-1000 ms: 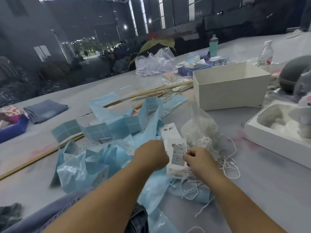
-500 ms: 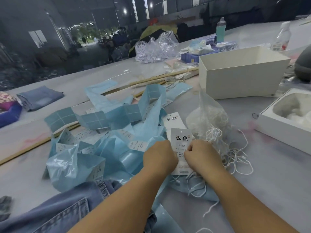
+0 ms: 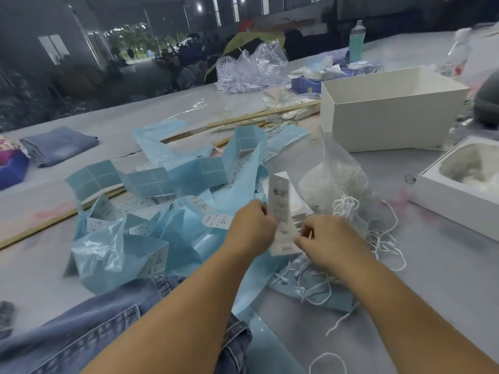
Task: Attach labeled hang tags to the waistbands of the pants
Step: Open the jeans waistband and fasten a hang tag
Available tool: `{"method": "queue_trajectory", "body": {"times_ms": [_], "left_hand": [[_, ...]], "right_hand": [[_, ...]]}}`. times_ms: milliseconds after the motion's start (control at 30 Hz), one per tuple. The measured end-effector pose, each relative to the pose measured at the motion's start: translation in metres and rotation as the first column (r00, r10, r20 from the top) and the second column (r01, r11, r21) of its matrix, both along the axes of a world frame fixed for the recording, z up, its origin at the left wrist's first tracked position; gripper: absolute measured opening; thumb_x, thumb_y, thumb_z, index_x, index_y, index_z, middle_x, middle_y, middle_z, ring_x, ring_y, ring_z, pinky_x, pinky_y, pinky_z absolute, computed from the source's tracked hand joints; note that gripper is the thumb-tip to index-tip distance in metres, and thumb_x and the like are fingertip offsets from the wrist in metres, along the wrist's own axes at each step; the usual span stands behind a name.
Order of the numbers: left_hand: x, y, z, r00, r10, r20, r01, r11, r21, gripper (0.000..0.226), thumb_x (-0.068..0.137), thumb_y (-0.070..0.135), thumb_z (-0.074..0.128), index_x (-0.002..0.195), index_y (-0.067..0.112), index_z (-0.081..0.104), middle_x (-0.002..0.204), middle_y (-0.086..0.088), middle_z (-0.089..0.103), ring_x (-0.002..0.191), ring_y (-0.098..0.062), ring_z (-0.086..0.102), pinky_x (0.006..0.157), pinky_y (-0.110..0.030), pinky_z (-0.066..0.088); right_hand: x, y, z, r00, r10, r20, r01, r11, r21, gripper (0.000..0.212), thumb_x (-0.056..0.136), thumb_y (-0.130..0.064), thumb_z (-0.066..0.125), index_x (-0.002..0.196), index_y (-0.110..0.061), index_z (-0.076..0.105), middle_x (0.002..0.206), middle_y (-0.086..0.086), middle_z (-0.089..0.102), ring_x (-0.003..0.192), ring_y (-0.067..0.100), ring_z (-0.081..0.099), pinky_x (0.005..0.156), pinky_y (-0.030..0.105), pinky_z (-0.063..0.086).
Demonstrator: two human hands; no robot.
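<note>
Hang tag held upright between two hands, ahead of the pants.

One white hang tag (image 3: pixel 280 211), long axis near-to-far and punched hole at the far end, is pinched at its left edge by the left hand (image 3: pixel 252 228) and at its near right corner by the right hand (image 3: pixel 328 238). One pair of denim pants (image 3: pixel 113 319) lies near-left, closer to the left arm. One bag of strings (image 3: pixel 334 179) sits far-right of the tag.

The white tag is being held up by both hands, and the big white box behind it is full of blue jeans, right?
Not quite. Both the left hand and the right hand do hold the white tag, but the head view shows the big white box with nothing visible inside it. The jeans lie at the near edge of the table instead.
</note>
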State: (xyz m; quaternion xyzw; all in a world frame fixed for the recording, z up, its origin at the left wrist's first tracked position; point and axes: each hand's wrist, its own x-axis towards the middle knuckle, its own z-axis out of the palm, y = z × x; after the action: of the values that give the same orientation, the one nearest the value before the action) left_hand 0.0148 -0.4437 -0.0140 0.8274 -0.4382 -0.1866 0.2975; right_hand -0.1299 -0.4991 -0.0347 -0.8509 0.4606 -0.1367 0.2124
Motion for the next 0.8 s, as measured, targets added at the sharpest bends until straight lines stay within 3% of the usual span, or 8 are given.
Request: {"method": "queue_trajectory", "body": {"times_ms": [100, 233, 367, 467, 600, 700, 800], "left_hand": [[0.007, 0.000, 0.005, 0.986, 0.079, -0.146, -0.088, 0.994, -0.058, 0.013, 0.096, 0.017, 0.044, 0.084, 0.018, 0.049, 0.089, 0.002, 0.062, 0.076, -0.015, 0.060, 0.055, -0.027, 0.048], [0.009, 0.002, 0.008, 0.973, 0.124, -0.197, -0.141, 0.987, -0.072, 0.016, 0.093, 0.014, 0.042, 0.082, 0.018, 0.053, 0.088, 0.000, 0.064, 0.079, -0.021, 0.063, 0.066, -0.038, 0.056], [0.009, 0.003, 0.008, 0.976, 0.144, -0.161, -0.154, 0.987, -0.048, 0.019, 0.091, 0.010, 0.043, 0.080, 0.016, 0.057, 0.088, -0.004, 0.066, 0.083, -0.027, 0.066, 0.074, -0.043, 0.059], [0.012, 0.003, 0.004, 0.977, 0.146, -0.152, -0.151, 0.988, -0.019, 0.022, 0.092, 0.010, 0.044, 0.077, 0.017, 0.059, 0.088, -0.004, 0.068, 0.080, -0.027, 0.067, 0.062, -0.034, 0.055], [0.014, 0.004, 0.002, 0.985, 0.129, -0.113, -0.132, 0.991, -0.022, 0.027, 0.092, 0.010, 0.047, 0.073, 0.022, 0.062, 0.078, 0.003, 0.065, 0.066, -0.015, 0.062, 0.045, -0.019, 0.039], [0.014, 0.006, 0.003, 0.982, 0.138, -0.133, -0.149, 0.986, -0.078, 0.022, 0.094, 0.014, 0.049, 0.079, 0.024, 0.062, 0.088, 0.001, 0.070, 0.075, -0.019, 0.067, 0.048, -0.021, 0.045], [0.012, 0.008, 0.005, 0.969, 0.149, -0.196, -0.177, 0.975, -0.133, 0.016, 0.094, 0.016, 0.050, 0.084, 0.027, 0.055, 0.091, 0.001, 0.070, 0.077, -0.021, 0.070, 0.051, -0.027, 0.054]], "right_hand": [[-0.006, 0.002, 0.007, 0.990, 0.139, -0.037, -0.136, 0.988, 0.074, 0.012, 0.085, -0.030, 0.069, 0.076, -0.033, 0.062, 0.081, -0.018, 0.059, 0.073, 0.000, 0.057, 0.066, 0.023, 0.052], [-0.003, 0.009, 0.003, 0.958, 0.282, -0.048, -0.277, 0.957, 0.091, 0.012, 0.082, -0.023, 0.070, 0.086, -0.035, 0.070, 0.090, -0.016, 0.054, 0.081, 0.002, 0.055, 0.069, 0.021, 0.044], [0.003, 0.017, -0.009, 0.934, 0.356, -0.040, -0.356, 0.934, 0.014, 0.023, 0.085, -0.027, 0.069, 0.107, -0.032, 0.073, 0.106, -0.012, 0.049, 0.110, 0.013, 0.048, 0.099, 0.032, 0.045], [0.002, 0.023, -0.012, 0.933, 0.352, -0.068, -0.357, 0.929, -0.092, 0.020, 0.088, -0.033, 0.064, 0.106, -0.032, 0.073, 0.110, -0.006, 0.054, 0.109, 0.020, 0.047, 0.096, 0.035, 0.045], [0.007, 0.031, -0.013, 0.908, 0.364, -0.208, -0.412, 0.864, -0.289, 0.024, 0.088, -0.026, 0.054, 0.105, -0.026, 0.071, 0.104, -0.001, 0.055, 0.103, 0.025, 0.046, 0.084, 0.032, 0.036], [0.007, 0.032, -0.012, 0.899, 0.363, -0.244, -0.428, 0.844, -0.324, 0.020, 0.090, -0.021, 0.051, 0.102, -0.024, 0.067, 0.104, -0.001, 0.054, 0.102, 0.024, 0.045, 0.078, 0.033, 0.026], [0.002, 0.030, -0.015, 0.904, 0.358, -0.233, -0.419, 0.851, -0.317, 0.018, 0.091, -0.017, 0.047, 0.102, -0.023, 0.060, 0.108, -0.001, 0.051, 0.103, 0.023, 0.044, 0.083, 0.034, 0.030]]}}
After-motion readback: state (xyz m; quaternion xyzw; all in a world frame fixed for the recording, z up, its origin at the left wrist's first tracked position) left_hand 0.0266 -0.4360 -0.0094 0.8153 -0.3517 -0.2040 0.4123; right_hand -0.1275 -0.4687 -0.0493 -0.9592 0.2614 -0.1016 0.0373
